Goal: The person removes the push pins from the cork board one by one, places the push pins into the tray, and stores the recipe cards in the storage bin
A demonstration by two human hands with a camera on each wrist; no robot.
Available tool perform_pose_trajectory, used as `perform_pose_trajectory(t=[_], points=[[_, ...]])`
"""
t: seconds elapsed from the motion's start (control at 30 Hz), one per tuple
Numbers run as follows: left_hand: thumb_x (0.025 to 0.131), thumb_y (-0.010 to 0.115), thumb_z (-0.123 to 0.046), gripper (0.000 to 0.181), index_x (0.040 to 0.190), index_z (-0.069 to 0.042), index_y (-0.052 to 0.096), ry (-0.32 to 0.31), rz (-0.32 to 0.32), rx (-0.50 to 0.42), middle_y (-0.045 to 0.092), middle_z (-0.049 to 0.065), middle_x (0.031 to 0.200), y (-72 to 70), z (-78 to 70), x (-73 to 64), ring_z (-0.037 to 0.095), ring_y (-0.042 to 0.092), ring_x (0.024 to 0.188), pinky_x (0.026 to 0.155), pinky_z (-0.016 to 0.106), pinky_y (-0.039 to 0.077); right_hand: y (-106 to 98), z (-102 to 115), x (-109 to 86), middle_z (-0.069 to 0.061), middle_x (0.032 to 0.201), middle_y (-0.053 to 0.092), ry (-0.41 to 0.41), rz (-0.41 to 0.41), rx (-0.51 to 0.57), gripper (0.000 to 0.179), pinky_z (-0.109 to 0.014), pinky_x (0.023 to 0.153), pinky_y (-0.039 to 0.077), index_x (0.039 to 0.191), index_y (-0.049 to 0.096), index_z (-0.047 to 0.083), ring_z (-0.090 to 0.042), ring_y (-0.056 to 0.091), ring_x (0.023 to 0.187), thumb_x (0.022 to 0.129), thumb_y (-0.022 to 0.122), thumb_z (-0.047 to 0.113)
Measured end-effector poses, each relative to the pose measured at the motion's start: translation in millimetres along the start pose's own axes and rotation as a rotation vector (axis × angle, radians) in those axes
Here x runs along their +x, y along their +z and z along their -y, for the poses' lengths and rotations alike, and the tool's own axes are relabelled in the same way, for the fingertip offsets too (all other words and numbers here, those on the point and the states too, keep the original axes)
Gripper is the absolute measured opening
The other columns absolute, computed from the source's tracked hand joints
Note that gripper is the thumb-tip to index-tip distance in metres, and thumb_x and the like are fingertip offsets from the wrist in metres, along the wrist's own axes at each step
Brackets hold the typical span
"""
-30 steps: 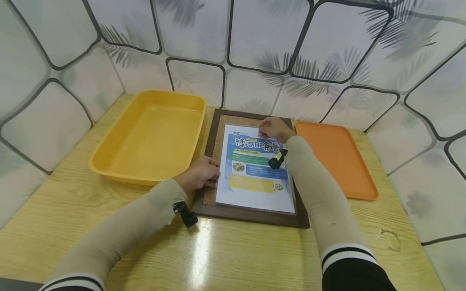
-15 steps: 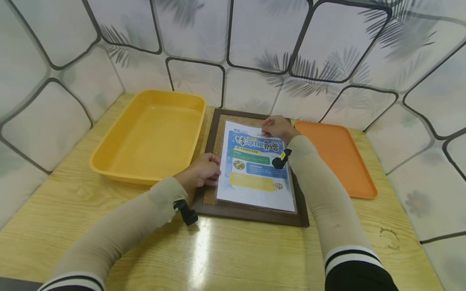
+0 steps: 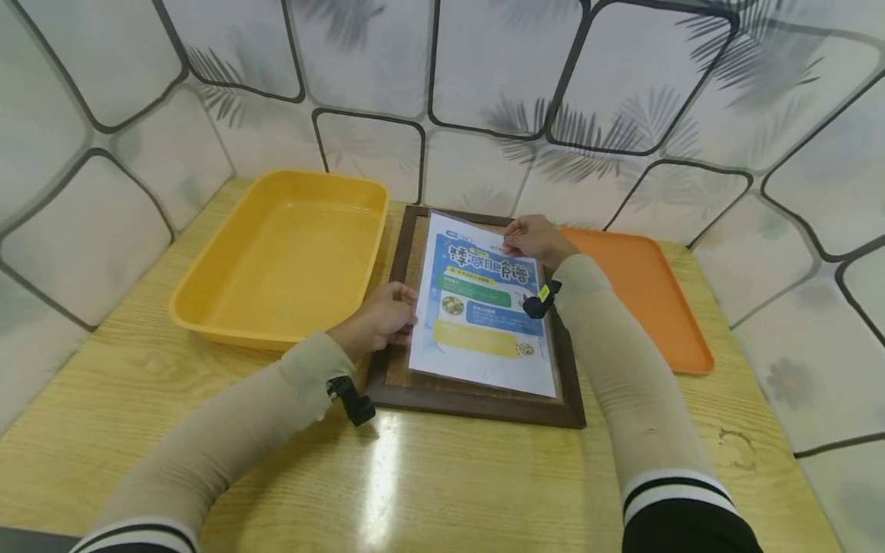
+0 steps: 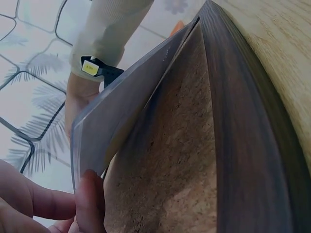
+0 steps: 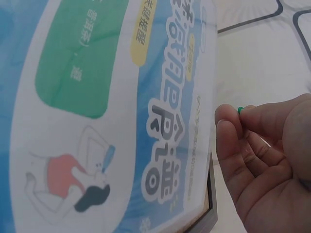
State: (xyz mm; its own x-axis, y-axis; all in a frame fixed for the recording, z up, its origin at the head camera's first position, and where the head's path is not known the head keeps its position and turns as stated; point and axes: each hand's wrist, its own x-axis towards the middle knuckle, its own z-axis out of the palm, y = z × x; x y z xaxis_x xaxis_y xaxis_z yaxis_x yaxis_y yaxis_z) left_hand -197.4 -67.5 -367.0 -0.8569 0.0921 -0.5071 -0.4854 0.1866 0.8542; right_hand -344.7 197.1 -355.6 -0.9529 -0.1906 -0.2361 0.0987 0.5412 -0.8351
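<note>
A laminated printed sheet [image 3: 477,322] with blue, green and yellow blocks lies aslant over a dark-framed cork board [image 3: 396,375]. Its far end stands raised off the cork [image 4: 170,141], while the near end is down close to the board. At the sheet's left edge my left hand [image 3: 383,316] pinches it between thumb and fingers. My right hand [image 3: 542,240], by the sheet's far right corner, pinches a tiny green thing [image 5: 240,110] that looks like a pushpin. Fingertips cover most of it. In the right wrist view those fingers are just beyond the sheet's top edge.
Left of the board stands a deep yellow tray [image 3: 290,332]. An orange flat tray [image 3: 646,296] lies to the right, partly behind my right forearm. A patterned wall [image 3: 477,165] rises behind the wooden table [image 3: 442,484].
The sheet's far end has risen and shifted away from me, its left corner now over the frame's far edge. My left hand lifted slightly; my right hand moved a little right and away.
</note>
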Motion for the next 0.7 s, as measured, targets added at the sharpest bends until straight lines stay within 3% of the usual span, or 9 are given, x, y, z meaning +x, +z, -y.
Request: perform_pose_trajectory(t=[0.3, 0.57, 0.7], points=[[0.090, 0.049, 0.012, 0.040, 0.125, -0.008, 0.047, 0.015, -0.007, -0.012, 0.053, 0.016, 0.097, -2.6, -3.8, -3.2, 0.020, 0.054, 0.065, 0.049, 0.027, 0.050, -7.1, 0.9, -6.1, -0.022, 0.111, 0.059, 0.010, 0.002, -0.022, 0.026, -0.038, 0.089, 0.052, 0.123, 0.049, -0.008, -0.027, 0.062, 0.098, 0.098, 0.050, 0.001], [0.091, 0.048, 0.011, 0.042, 0.128, -0.009, 0.047, 0.012, -0.006, -0.016, 0.053, 0.016, 0.098, -6.0, -8.7, -4.4, 0.020, 0.054, 0.066, 0.051, 0.028, 0.049, -12.0, 1.0, -9.1, -0.021, 0.108, 0.060, -0.001, -0.023, -0.010, 0.024, -0.032, 0.083, 0.054, 0.120, 0.050, -0.008, -0.021, 0.062, 0.089, 0.097, 0.052, 0.000], [0.092, 0.048, 0.011, 0.043, 0.129, -0.009, 0.046, 0.022, -0.007, -0.023, 0.052, 0.015, 0.097, -8.4, -11.8, -5.9, 0.020, 0.053, 0.065, 0.053, 0.029, 0.050, -15.4, 1.7, -13.6, -0.021, 0.111, 0.059, 0.002, -0.026, -0.022, 0.026, -0.034, 0.086, 0.053, 0.123, 0.049, -0.007, -0.023, 0.061, 0.093, 0.098, 0.051, 0.001]])
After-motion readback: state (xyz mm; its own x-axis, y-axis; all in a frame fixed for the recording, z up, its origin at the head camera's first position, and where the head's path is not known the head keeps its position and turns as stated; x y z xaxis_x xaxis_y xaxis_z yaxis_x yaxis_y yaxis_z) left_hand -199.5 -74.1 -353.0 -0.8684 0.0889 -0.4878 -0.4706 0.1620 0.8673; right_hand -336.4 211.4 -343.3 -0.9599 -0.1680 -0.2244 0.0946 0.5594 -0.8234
